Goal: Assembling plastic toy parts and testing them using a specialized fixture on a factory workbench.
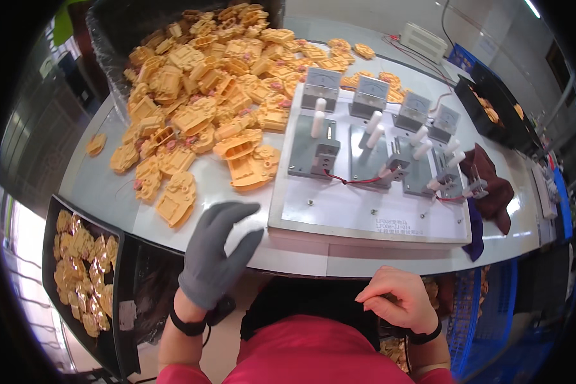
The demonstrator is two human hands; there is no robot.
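Observation:
My left hand (219, 256), in a grey glove, hovers at the table's front edge with thumb and fingers apart and nothing between them. Just beyond it lie yellow-orange moulded plastic parts (176, 200), and a larger one (255, 169) rests against the left side of the white test board (339, 214). My bare right hand (400, 299) hangs in front of the board, fingers curled and thumb close to the index finger, with no object showing in it. On the board stand several grey fixtures (371, 153) with white knobs, red wires and dial meters (323, 80).
A big heap of yellow parts (198, 70) spills from a plastic-lined container at the back left. Below left stands a black bin (125, 301) of wrapped parts. Brown cloth (489, 189) lies right of the board; a beige power box (422, 41) and black trays (493, 112) are behind.

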